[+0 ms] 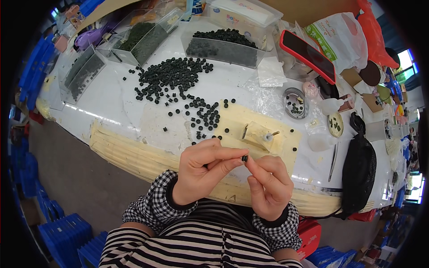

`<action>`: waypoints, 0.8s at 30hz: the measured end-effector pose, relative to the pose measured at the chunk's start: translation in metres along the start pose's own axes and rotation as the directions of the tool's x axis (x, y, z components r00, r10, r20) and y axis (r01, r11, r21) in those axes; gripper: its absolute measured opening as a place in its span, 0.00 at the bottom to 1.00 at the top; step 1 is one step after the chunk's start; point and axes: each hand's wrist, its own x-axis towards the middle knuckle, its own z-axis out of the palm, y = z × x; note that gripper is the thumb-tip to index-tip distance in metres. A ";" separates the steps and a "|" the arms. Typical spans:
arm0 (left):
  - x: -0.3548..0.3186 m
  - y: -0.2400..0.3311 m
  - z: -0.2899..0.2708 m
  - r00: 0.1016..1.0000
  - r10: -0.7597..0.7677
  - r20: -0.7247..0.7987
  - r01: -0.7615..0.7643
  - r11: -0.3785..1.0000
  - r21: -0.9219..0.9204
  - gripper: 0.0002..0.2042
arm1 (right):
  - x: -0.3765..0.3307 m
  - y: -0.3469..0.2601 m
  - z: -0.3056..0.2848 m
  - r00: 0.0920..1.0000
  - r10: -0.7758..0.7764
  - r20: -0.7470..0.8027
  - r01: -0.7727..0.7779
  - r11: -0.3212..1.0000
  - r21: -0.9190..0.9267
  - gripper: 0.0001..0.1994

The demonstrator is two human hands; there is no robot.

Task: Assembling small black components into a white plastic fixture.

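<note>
My left hand point(202, 170) pinches a small black grooved round piece point(244, 158) between thumb and index finger, above the table's near edge. My right hand point(272, 184) meets it from the right. Its index fingertip touches or nearly touches the piece, and its other fingers are curled; whatever else they may hold is hidden. Just beyond the hands stands a cream-coloured block point(258, 136) with a pale nozzle-like tip and a thin pin. Farther left lies a loose heap of similar black pieces point(170, 78), with several scattered toward the hands.
Clear bins point(223, 56) of black pieces line the back. At right are a red-cased phone point(308, 56), a round clear dish point(295, 103), a small bowl point(335, 124), tweezers point(333, 163) and a black mesh bag point(359, 167). Padded cream edging point(129, 154) runs along the table front.
</note>
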 end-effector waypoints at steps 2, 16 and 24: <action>0.000 0.000 0.001 1.000 0.005 -0.005 -0.005 1.000 0.006 0.12 | 0.000 0.000 0.000 1.000 -0.001 0.000 0.001 1.000 -0.001 0.19; 0.013 0.000 -0.035 0.959 -0.216 -0.181 0.254 0.941 0.222 0.10 | -0.003 -0.003 -0.001 0.996 0.076 -0.037 -0.077 0.996 -0.042 0.20; 0.010 0.015 -0.028 0.668 -0.711 0.218 0.338 0.028 -0.941 0.16 | -0.004 -0.003 -0.001 0.995 0.088 -0.041 -0.090 0.995 -0.054 0.19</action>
